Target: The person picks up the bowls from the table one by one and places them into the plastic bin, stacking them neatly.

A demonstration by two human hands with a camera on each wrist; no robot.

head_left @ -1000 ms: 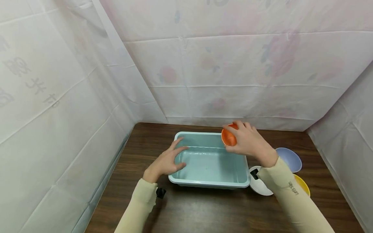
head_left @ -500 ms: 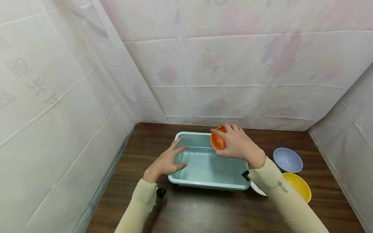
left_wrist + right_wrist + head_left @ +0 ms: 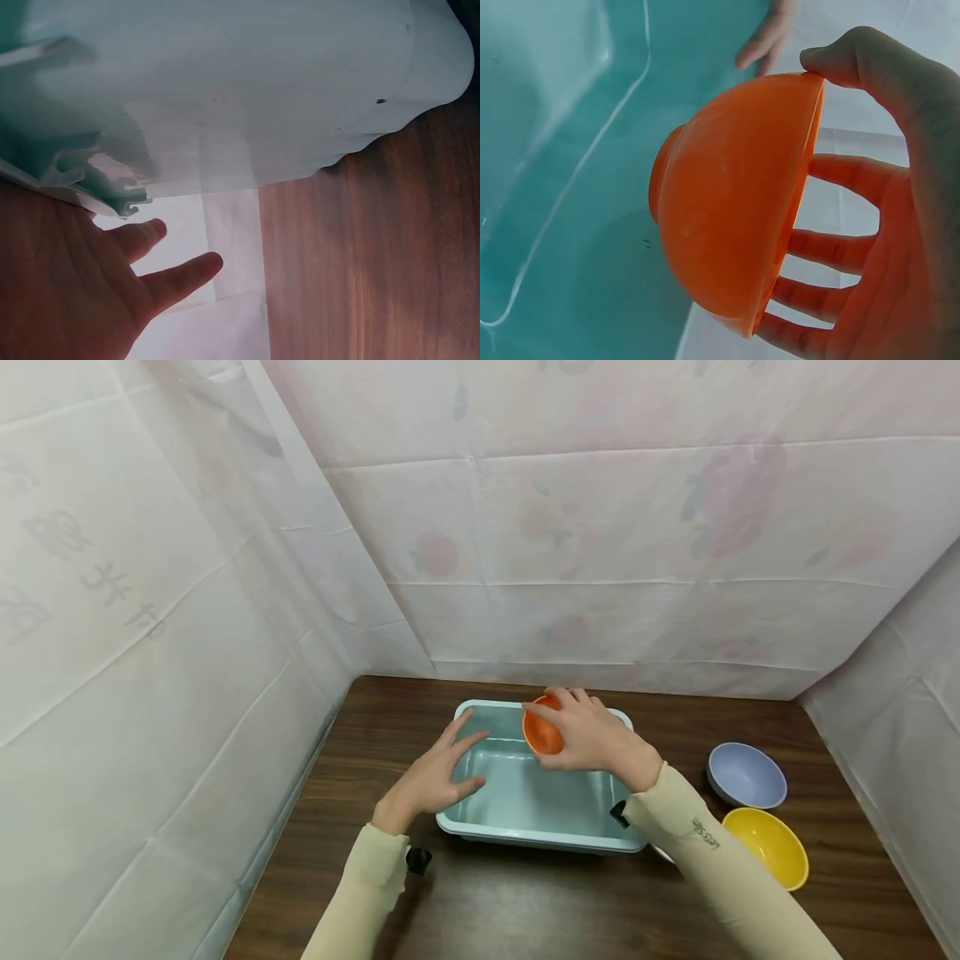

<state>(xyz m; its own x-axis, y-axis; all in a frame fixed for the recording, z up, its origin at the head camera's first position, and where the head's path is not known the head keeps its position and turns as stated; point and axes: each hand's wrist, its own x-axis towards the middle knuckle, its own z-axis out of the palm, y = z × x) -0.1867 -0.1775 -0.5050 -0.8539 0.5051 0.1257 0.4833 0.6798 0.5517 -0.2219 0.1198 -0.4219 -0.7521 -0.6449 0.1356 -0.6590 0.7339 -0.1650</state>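
Observation:
An orange bowl (image 3: 543,728) is held by its rim in my right hand (image 3: 588,735), over the back part of a pale blue-green plastic basin (image 3: 540,837). The right wrist view shows the orange bowl (image 3: 727,202) tipped on its side, thumb at one edge of the rim and fingers along the other. My left hand (image 3: 427,777) is spread at the basin's left edge with nothing in its grasp. In the left wrist view, the left hand (image 3: 82,285) lies right by the basin's rim, beside its outer wall (image 3: 247,97).
To the right of the basin stand a lavender bowl (image 3: 747,775) and a yellow bowl (image 3: 768,846). A white bowl (image 3: 663,853) shows only a sliver beside the right sleeve. White printed sheets (image 3: 570,552) enclose the dark wooden table (image 3: 510,910) at the back and sides.
My right hand has carried the orange bowl left and slightly down, from the basin's back right corner to over its middle back. The left hand has stayed almost in place.

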